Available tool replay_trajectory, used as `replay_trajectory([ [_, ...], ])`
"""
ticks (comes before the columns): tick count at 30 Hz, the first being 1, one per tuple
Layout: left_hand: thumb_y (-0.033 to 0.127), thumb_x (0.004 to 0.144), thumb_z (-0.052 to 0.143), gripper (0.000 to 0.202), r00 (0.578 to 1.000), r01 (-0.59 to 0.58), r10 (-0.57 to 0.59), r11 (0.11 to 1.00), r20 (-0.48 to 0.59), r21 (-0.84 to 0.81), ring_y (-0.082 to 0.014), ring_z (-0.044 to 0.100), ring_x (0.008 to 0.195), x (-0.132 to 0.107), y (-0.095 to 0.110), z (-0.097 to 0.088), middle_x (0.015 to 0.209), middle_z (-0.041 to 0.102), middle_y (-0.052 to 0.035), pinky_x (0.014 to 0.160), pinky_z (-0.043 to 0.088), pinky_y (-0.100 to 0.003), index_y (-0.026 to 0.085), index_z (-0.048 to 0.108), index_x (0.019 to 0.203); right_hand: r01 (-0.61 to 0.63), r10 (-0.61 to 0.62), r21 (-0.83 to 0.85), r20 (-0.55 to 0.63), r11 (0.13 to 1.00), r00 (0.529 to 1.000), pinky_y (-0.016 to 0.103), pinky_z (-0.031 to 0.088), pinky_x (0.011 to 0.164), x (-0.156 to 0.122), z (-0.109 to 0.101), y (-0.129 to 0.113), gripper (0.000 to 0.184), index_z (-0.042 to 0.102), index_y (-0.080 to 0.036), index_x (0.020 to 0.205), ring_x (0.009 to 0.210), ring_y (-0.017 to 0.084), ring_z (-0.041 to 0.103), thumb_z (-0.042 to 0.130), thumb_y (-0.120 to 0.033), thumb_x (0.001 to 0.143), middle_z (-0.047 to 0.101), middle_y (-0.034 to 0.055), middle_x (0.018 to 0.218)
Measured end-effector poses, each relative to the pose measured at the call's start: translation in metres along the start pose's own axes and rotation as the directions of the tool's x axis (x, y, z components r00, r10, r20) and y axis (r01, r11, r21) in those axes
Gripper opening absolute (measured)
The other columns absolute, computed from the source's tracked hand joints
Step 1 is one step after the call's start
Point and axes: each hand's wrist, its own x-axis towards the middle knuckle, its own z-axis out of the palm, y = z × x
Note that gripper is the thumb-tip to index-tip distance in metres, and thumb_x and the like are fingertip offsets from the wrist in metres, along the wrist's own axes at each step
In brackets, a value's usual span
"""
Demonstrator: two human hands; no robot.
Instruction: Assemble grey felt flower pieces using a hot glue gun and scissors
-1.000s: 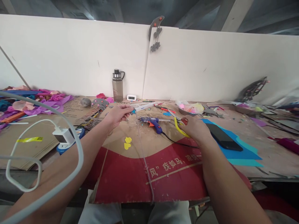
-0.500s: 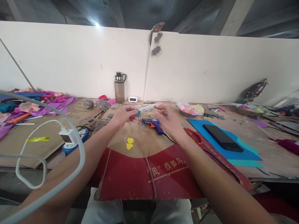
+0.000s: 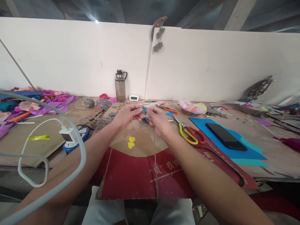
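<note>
Above the cardboard, my left hand (image 3: 129, 115) pinches a small blue piece (image 3: 144, 110) between thumb and fingers. Close against it, my right hand (image 3: 158, 119) is closed in a pinch, its fingertips at the blue piece. A thin pale string (image 3: 155, 162) hangs from the right hand's fingers down over the red part of the cardboard (image 3: 131, 178). Two yellow heart-shaped cutouts (image 3: 131, 142) lie below the hands. The glue gun is mostly hidden behind my right hand; only its dark, glittery front end (image 3: 146, 119) shows.
Yellow-handled scissors (image 3: 187, 134) and a red-handled tool (image 3: 198, 135) lie to the right, beside blue sheets (image 3: 199, 125) with a black phone (image 3: 225, 137). A bottle (image 3: 120, 87) and small clock (image 3: 133, 98) stand behind. A white cable (image 3: 82, 156) loops at left.
My right hand has moved left and closed beside my left hand at the blue piece. The string has shifted slightly right. The yellow-handled scissors have come into view; the glue gun is now mostly covered.
</note>
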Motion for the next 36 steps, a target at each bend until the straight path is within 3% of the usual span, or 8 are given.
replay_trajectory([
  [4, 0.026, 0.074, 0.072, 0.023, 0.992, 0.094, -0.086, 0.992, 0.095, -0.086, -0.0163, 0.069, 0.072, 0.0, 0.002, -0.003, 0.08, 0.07, -0.0081, 0.062, 0.053, -0.025, 0.011, 0.067, 0.091, -0.005, 0.005, -0.005, -0.03, 1.0, 1.0, 0.022, 0.021, 0.041, 0.004, -0.009, 0.002, 0.024, 0.048, -0.021, 0.068, 0.042, 0.006, 0.024, 0.064, -0.039, 0.068, 0.032, -0.0101, 0.051],
  [7, 0.028, 0.074, 0.072, 0.024, 0.992, 0.116, -0.114, 0.992, 0.057, -0.039, -0.0157, 0.068, 0.067, 0.0, 0.004, -0.004, 0.078, 0.069, -0.0076, 0.051, 0.047, -0.021, 0.011, 0.069, 0.089, 0.077, -0.083, -0.166, -0.025, 0.983, 0.996, 0.022, 0.024, 0.043, 0.007, -0.013, 0.004, 0.021, 0.05, -0.021, 0.068, 0.044, 0.007, 0.029, 0.06, -0.039, 0.071, 0.038, -0.0082, 0.053],
  [10, 0.03, 0.073, 0.073, 0.023, 0.995, 0.097, -0.097, 0.995, -0.002, 0.037, -0.011, 0.062, 0.058, 0.0, 0.005, -0.003, 0.07, 0.067, -0.0062, 0.043, 0.038, -0.018, 0.01, 0.07, 0.085, 0.201, -0.205, -0.367, 0.03, 0.908, 0.978, 0.024, 0.031, 0.051, 0.007, -0.016, 0.003, 0.019, 0.053, -0.02, 0.068, 0.053, 0.01, 0.038, 0.056, -0.037, 0.075, 0.047, -0.0049, 0.06],
  [15, 0.022, 0.072, 0.075, 0.015, 0.995, 0.09, -0.084, 0.982, -0.047, 0.166, -0.0087, 0.056, 0.049, 0.0, 0.005, 0.0, 0.057, 0.064, -0.0047, 0.045, 0.041, -0.019, 0.01, 0.072, 0.079, 0.307, -0.301, -0.529, 0.1, 0.791, 0.948, 0.026, 0.035, 0.06, 0.001, -0.016, -0.003, 0.014, 0.055, -0.02, 0.071, 0.062, 0.013, 0.045, 0.052, -0.031, 0.079, 0.052, -0.0026, 0.065],
  [21, 0.017, 0.072, 0.075, 0.014, 0.992, 0.124, -0.121, 0.986, -0.038, 0.107, -0.0097, 0.063, 0.057, 0.001, 0.001, 0.0, 0.063, 0.067, -0.0047, 0.058, 0.052, -0.022, 0.01, 0.07, 0.083, 0.339, -0.348, -0.566, 0.097, 0.751, 0.932, 0.026, 0.034, 0.058, -0.001, -0.015, -0.001, 0.007, 0.055, -0.021, 0.084, 0.057, 0.013, 0.043, 0.053, -0.027, 0.08, 0.048, -0.0045, 0.063],
  [25, 0.014, 0.073, 0.074, 0.013, 0.987, 0.139, -0.133, 0.989, -0.095, 0.058, -0.0094, 0.063, 0.057, 0.002, -0.001, 0.0, 0.065, 0.068, -0.0047, 0.061, 0.054, -0.022, 0.009, 0.068, 0.083, 0.377, -0.394, -0.555, 0.094, 0.742, 0.914, 0.026, 0.034, 0.059, -0.001, -0.015, 0.0, 0.016, 0.053, -0.021, 0.095, 0.058, 0.013, 0.042, 0.056, -0.023, 0.079, 0.042, -0.0066, 0.062],
  [30, 0.008, 0.077, 0.067, 0.004, 0.98, 0.115, -0.115, 0.993, -0.163, -0.012, -0.0083, 0.063, 0.057, 0.002, 0.001, 0.003, 0.065, 0.067, -0.0036, 0.065, 0.056, -0.023, 0.008, 0.065, 0.08, 0.451, -0.462, -0.563, 0.135, 0.692, 0.877, 0.027, 0.037, 0.065, -0.003, -0.013, -0.001, 0.005, 0.058, -0.02, 0.081, 0.065, 0.014, 0.045, 0.054, -0.023, 0.08, 0.05, -0.0014, 0.07],
  [36, 0.004, 0.073, 0.069, 0.008, 0.98, 0.14, -0.15, 0.987, -0.13, -0.076, -0.011, 0.067, 0.06, 0.001, 0.004, 0.004, 0.066, 0.069, -0.0041, 0.07, 0.058, -0.026, 0.009, 0.067, 0.079, 0.418, -0.444, -0.591, 0.11, 0.69, 0.889, 0.028, 0.038, 0.066, -0.001, -0.015, 0.0, 0.009, 0.061, -0.02, 0.078, 0.067, 0.016, 0.048, 0.054, -0.025, 0.08, 0.057, 0.0011, 0.072],
])
